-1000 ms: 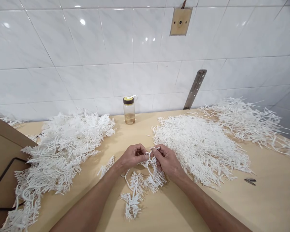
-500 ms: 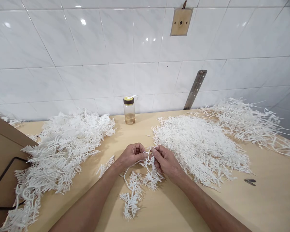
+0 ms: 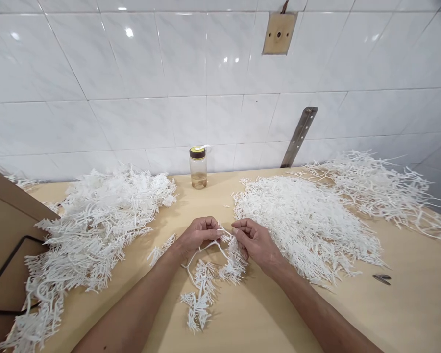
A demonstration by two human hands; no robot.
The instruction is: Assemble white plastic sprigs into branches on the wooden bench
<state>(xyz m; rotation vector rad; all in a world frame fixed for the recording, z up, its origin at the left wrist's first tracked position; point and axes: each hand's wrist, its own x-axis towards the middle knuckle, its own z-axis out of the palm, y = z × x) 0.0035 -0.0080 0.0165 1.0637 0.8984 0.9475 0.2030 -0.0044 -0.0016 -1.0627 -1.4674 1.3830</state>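
My left hand is closed, its thumb and forefinger pinching a white branching plastic sprig. Opposite it, my right hand has its fingers curled and its thumb tip against the same sprig; what lies behind those fingers is hidden. From between the hands a thin white stem curves down to the table, with tufted white twigs hanging along it. A small loose white tuft lies beside my left wrist.
Large heaps of white tufted sprigs lie on the left and right of the wooden table. Barer white stems are at back right. A lidded bottle, small dark snips and a cardboard box also stand or lie here.
The sprig between my fingers has shifted, and a fine-tipped end now shows between the hands. My right fingertips have moved slightly away from the left ones. The view has shifted slightly.
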